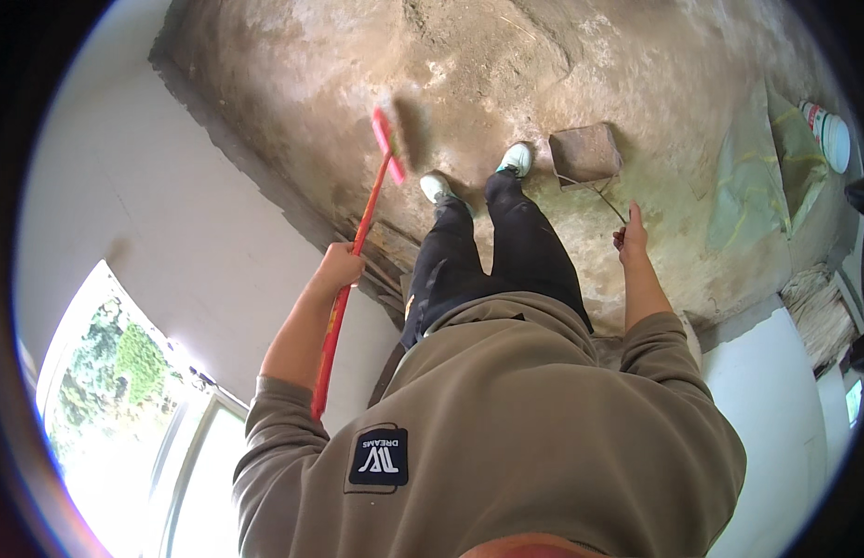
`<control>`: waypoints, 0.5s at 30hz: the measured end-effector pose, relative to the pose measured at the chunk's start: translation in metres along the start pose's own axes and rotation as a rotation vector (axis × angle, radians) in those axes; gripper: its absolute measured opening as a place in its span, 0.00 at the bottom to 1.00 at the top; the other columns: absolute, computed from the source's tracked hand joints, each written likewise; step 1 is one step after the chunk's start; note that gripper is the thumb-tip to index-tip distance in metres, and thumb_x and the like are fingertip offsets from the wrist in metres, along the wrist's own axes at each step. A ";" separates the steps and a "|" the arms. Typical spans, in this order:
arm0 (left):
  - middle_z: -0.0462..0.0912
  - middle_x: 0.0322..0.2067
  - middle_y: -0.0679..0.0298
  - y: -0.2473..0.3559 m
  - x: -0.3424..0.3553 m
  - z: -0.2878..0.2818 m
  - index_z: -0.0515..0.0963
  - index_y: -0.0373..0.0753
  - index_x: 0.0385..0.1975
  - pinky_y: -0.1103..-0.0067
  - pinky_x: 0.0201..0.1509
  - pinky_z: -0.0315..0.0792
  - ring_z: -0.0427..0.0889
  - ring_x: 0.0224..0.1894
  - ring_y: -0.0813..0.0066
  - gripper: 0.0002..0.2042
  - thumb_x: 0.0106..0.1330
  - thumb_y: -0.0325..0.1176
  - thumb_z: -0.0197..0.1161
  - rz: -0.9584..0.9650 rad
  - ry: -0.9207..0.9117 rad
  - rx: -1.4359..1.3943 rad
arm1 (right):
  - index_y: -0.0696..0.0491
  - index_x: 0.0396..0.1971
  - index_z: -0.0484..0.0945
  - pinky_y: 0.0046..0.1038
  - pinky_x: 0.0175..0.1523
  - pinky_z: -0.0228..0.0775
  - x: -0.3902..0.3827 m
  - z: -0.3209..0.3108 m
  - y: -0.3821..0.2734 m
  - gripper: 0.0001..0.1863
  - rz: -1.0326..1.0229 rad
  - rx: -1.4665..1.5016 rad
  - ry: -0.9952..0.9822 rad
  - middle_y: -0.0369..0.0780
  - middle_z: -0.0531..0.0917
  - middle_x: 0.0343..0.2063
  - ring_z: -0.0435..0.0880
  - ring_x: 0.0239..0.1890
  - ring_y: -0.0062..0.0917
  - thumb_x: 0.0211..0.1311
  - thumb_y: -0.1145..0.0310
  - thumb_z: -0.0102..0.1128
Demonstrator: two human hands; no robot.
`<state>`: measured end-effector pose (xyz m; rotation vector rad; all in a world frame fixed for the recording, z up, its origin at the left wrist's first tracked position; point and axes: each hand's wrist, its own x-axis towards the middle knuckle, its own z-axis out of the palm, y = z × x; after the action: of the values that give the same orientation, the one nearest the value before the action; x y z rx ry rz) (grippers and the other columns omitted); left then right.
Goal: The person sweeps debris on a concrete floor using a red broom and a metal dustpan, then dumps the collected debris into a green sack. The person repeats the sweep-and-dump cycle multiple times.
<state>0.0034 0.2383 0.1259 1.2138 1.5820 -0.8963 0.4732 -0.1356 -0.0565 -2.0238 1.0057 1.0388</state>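
Observation:
My left hand [340, 267] is wrapped round the red handle of a broom [365, 223]. The broom's pinkish-red head [387, 144] is smeared by motion and lies to the left of my left shoe. On the other side, my right hand [631, 235] is closed on the thin metal handle of a dustpan, with one finger stretched along it. The dustpan [585, 154] is a square, brown, rusty-looking scoop, close to my right shoe. Whether it rests on the floor or hangs just above it, I cannot tell.
A patch of loose dirt [483, 46] covers the worn floor ahead. A pale wall [162, 186] with a bright window [125, 372] runs along the left. At the right lie a greenish plastic sheet [762, 172] and a white bucket [827, 137]. Boards [387, 256] lean by the left wall.

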 end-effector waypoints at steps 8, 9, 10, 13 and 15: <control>0.83 0.20 0.52 0.063 0.098 0.048 0.83 0.31 0.25 0.69 0.30 0.77 0.83 0.22 0.64 0.08 0.51 0.28 0.59 0.308 -0.107 0.360 | 0.46 0.19 0.67 0.26 0.22 0.65 -0.007 0.006 -0.034 0.33 -0.090 -0.089 -0.016 0.32 0.67 0.14 0.73 0.16 0.23 0.49 0.30 0.67; 0.82 0.20 0.53 0.079 0.088 0.055 0.84 0.31 0.30 0.70 0.29 0.77 0.83 0.21 0.66 0.10 0.52 0.28 0.58 0.192 -0.028 -0.008 | 0.45 0.18 0.66 0.26 0.22 0.65 -0.009 0.006 -0.039 0.33 -0.097 -0.106 0.010 0.32 0.67 0.14 0.73 0.16 0.23 0.49 0.30 0.67; 0.81 0.19 0.54 0.089 0.074 0.058 0.84 0.31 0.34 0.71 0.28 0.77 0.82 0.21 0.67 0.12 0.52 0.27 0.58 0.215 0.001 -0.109 | 0.45 0.18 0.65 0.26 0.22 0.65 -0.010 0.006 -0.044 0.33 -0.110 -0.107 -0.018 0.32 0.67 0.14 0.73 0.16 0.23 0.48 0.30 0.67; 0.77 0.18 0.60 0.093 0.032 0.066 0.79 0.33 0.53 0.73 0.25 0.75 0.79 0.19 0.72 0.23 0.54 0.25 0.56 0.295 0.074 -0.363 | 0.45 0.17 0.63 0.25 0.22 0.65 -0.012 0.009 -0.062 0.34 -0.133 -0.134 -0.049 0.32 0.67 0.13 0.72 0.16 0.23 0.47 0.29 0.67; 0.77 0.18 0.60 0.071 0.004 0.082 0.80 0.34 0.52 0.72 0.25 0.75 0.79 0.18 0.71 0.22 0.54 0.25 0.56 0.274 0.117 -0.407 | 0.45 0.17 0.63 0.25 0.22 0.65 -0.013 0.011 -0.076 0.35 -0.134 -0.150 -0.048 0.32 0.67 0.13 0.71 0.15 0.23 0.47 0.28 0.67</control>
<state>0.0910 0.1815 0.0950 1.1636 1.5469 -0.3121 0.5280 -0.0840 -0.0361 -2.1437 0.7769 1.1134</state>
